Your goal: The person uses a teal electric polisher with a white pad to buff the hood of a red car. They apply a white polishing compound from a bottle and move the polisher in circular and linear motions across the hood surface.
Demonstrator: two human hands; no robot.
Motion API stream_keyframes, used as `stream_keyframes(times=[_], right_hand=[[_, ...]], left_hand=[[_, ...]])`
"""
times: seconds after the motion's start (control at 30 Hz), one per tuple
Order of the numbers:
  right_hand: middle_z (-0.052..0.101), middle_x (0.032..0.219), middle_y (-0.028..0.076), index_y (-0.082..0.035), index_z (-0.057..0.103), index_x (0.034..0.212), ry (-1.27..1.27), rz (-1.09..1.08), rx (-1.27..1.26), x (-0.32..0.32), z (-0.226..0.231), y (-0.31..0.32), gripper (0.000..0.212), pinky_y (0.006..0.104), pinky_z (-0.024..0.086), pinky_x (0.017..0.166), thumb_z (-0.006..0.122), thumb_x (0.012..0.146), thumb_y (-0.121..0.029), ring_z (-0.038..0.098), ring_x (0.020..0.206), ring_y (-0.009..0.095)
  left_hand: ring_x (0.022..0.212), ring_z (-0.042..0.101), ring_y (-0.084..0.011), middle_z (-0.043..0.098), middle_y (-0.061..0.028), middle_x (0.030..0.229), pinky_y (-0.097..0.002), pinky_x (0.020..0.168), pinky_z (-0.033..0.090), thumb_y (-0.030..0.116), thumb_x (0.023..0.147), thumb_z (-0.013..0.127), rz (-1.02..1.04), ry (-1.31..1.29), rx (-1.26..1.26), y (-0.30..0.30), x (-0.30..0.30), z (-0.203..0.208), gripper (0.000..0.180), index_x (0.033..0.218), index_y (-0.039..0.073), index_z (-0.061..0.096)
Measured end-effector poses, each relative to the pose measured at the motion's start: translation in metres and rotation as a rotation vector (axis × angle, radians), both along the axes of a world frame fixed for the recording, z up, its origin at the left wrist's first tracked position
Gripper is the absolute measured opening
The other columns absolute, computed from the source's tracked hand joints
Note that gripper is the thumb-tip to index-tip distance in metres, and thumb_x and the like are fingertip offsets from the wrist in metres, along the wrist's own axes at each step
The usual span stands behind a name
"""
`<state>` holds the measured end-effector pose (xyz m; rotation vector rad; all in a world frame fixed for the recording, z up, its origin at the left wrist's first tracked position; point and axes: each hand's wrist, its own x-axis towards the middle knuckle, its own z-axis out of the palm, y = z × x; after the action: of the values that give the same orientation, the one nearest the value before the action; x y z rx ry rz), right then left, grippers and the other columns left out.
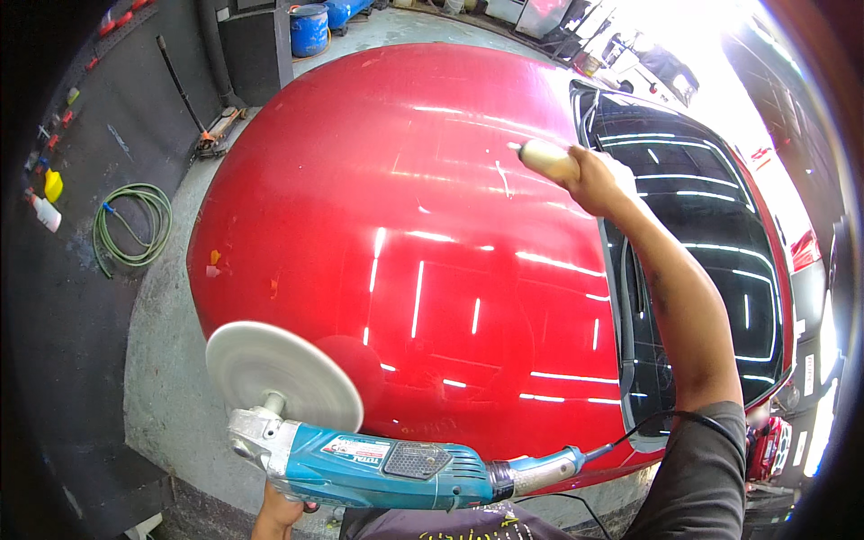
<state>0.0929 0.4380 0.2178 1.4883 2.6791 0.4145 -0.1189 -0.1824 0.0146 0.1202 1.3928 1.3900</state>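
Observation:
My right hand (601, 182) reaches out over the red car hood (432, 234), fingers wrapped round a cream squeeze bottle (551, 162). The bottle is tipped, its nozzle pointing left above the paint; a thin whitish streak shows just below it. At the lower left, my left hand (284, 506) is closed beneath the metal head of a teal polishing machine (369, 463), which hides part of the fingers. The machine's round white pad (279, 373) faces the hood's near left edge; whether it touches the paint I cannot tell.
The polisher's black cord (670, 416) runs past my right arm. Right of the hood lies the dark windshield (693, 216). A coiled green hose (135, 227) hangs on the left wall, near a floor jack (214, 135). A blue drum (309, 31) stands at the back.

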Motion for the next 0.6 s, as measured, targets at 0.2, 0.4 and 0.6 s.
stream_keyframes(times=[0.2, 0.4, 0.6], right_hand=[[0.082, 0.106, 0.014, -0.014, 0.076, 0.12, -0.035, 0.195, 0.024, -0.082, 0.027, -0.039, 0.032, 0.0484, 0.061, 0.087, 0.08, 0.093, -0.03, 0.079, 0.103, 0.034], [0.083, 0.102, 0.01, -0.017, 0.077, 0.117, -0.174, 0.292, 0.056, -0.121, 0.001, -0.018, 0.03, 0.0478, 0.062, 0.08, 0.083, 0.088, -0.022, 0.081, 0.097, 0.032], [0.084, 0.101, 0.009, -0.018, 0.082, 0.103, -0.241, 0.239, 0.159, -0.058, -0.01, 0.032, 0.013, 0.0432, 0.063, 0.079, 0.079, 0.09, -0.02, 0.083, 0.097, 0.028]], left_hand=[[0.056, 0.061, -0.0101, 0.072, -0.008, 0.084, -0.0253, 0.049, 0.051, 0.01, 0.102, 0.071, 0.026, -0.01, 0.12, -0.007, 0.011, -0.013, 0.024, 0.123, 0.0, 0.067], [0.054, 0.06, -0.0127, 0.069, -0.0088, 0.078, -0.0299, 0.051, 0.054, 0.006, 0.098, 0.073, 0.173, -0.071, 0.13, -0.022, 0.013, -0.03, 0.026, 0.122, -0.001, 0.065], [0.064, 0.064, -0.0102, 0.074, -0.0042, 0.094, -0.0249, 0.05, 0.047, 0.034, 0.101, 0.081, -0.025, 0.099, 0.022, -0.039, 0.02, -0.044, 0.041, 0.131, 0.007, 0.07]])
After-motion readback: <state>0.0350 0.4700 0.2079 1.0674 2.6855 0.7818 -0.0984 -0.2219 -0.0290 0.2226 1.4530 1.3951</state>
